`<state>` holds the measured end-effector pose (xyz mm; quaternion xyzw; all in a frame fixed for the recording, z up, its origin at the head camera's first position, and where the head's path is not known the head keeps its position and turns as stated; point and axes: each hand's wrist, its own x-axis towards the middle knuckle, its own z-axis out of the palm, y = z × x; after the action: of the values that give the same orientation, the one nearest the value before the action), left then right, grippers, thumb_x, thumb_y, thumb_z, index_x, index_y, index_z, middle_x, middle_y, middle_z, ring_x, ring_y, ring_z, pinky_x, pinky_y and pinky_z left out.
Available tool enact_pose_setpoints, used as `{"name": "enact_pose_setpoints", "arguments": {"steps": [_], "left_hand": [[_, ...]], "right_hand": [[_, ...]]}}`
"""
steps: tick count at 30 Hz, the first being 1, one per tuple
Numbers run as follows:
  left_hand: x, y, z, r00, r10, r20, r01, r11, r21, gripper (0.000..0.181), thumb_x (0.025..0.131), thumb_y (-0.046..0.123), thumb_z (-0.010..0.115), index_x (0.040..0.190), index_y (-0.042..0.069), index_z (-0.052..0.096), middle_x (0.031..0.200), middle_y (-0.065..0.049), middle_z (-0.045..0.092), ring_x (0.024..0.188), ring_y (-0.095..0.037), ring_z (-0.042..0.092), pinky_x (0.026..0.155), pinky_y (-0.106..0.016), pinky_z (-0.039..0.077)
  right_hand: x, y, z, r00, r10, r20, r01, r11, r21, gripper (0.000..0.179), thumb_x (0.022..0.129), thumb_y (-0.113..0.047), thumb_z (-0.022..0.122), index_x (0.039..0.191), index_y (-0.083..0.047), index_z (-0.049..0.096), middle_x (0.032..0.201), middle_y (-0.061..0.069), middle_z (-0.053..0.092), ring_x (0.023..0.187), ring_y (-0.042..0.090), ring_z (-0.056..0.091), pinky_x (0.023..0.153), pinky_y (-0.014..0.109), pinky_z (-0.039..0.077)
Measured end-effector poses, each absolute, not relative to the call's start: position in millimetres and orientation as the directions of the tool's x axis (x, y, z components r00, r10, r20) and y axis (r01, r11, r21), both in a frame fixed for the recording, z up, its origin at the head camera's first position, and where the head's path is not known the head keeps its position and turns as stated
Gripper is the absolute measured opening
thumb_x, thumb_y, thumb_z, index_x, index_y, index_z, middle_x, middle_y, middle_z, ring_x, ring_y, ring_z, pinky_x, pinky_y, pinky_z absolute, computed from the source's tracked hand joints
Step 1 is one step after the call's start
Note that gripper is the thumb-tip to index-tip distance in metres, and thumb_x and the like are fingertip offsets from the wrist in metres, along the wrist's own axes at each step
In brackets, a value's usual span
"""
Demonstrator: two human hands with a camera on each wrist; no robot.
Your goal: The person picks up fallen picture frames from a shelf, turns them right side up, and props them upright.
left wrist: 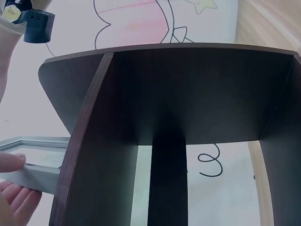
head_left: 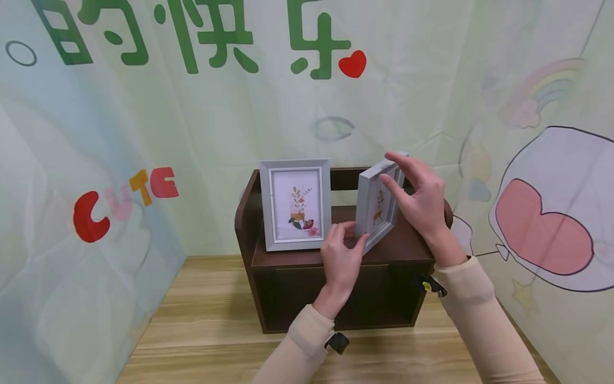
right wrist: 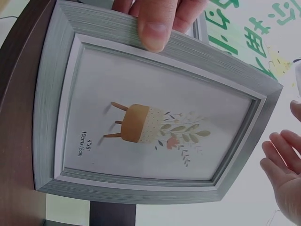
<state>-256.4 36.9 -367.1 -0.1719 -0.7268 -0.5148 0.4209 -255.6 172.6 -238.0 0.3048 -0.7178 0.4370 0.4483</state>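
Observation:
My left hand [head_left: 341, 261] pinches a grey picture frame [head_left: 362, 213] by its lower left side, thumb on the front and fingers behind. Turned at an angle, the frame stands upright close over the right half of a dark brown wooden shelf [head_left: 338, 257]. In the right wrist view its print [right wrist: 136, 123] shows a plant in an orange legged pot. My right hand [head_left: 422, 200], thumb and fingers spread, is at the frame's top; the right wrist view shows a gap between them. A second grey picture frame [head_left: 295, 245] stands upright on the shelf's left half, facing forward.
The shelf has raised side panels [head_left: 245, 218], a back rail [head_left: 345, 178] and an open compartment [head_left: 336, 298] underneath. It stands on a wood-grain surface [head_left: 201, 309]. A printed backdrop [head_left: 216, 122] with green characters surrounds it at the back and both sides.

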Motion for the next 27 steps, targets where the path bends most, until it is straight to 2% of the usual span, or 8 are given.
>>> {"name": "enact_pose_setpoints", "arguments": {"steps": [7, 15, 27], "left_hand": [[-257.0, 39.7, -367.6, -0.579, -0.189, 0.793, 0.677, 0.430, 0.597, 0.028, 0.075, 0.016, 0.080, 0.096, 0.005, 0.067, 0.087, -0.007, 0.063, 0.079, -0.016, 0.065, 0.074, -0.023, 0.057], [-258.2, 42.1, -369.7, -0.563, -0.202, 0.801, 0.684, 0.430, 0.589, 0.029, 0.074, 0.014, 0.081, 0.097, 0.005, 0.066, 0.087, -0.007, 0.062, 0.079, -0.016, 0.065, 0.074, -0.024, 0.057], [-253.1, 43.8, -370.3, -0.566, -0.172, 0.806, 0.706, 0.403, 0.582, 0.028, 0.076, 0.012, 0.079, 0.099, 0.004, 0.065, 0.088, -0.008, 0.061, 0.081, -0.016, 0.065, 0.075, -0.022, 0.057]], "right_hand": [[-277.5, 182.8, -251.2, -0.430, -0.106, 0.897, -0.827, 0.445, -0.344, 0.043, 0.076, 0.006, 0.074, 0.118, 0.000, 0.064, 0.117, 0.015, 0.066, 0.112, 0.025, 0.061, 0.102, 0.021, 0.043], [-281.6, 181.2, -256.0, -0.444, -0.110, 0.889, -0.825, 0.437, -0.358, 0.044, 0.074, 0.010, 0.073, 0.116, 0.005, 0.063, 0.115, 0.020, 0.065, 0.109, 0.033, 0.061, 0.103, 0.021, 0.042], [-256.6, 169.7, -241.6, -0.469, -0.098, 0.878, -0.807, 0.450, -0.381, 0.045, 0.071, 0.006, 0.078, 0.114, 0.005, 0.065, 0.112, 0.020, 0.067, 0.108, 0.032, 0.062, 0.100, 0.018, 0.043]]}}
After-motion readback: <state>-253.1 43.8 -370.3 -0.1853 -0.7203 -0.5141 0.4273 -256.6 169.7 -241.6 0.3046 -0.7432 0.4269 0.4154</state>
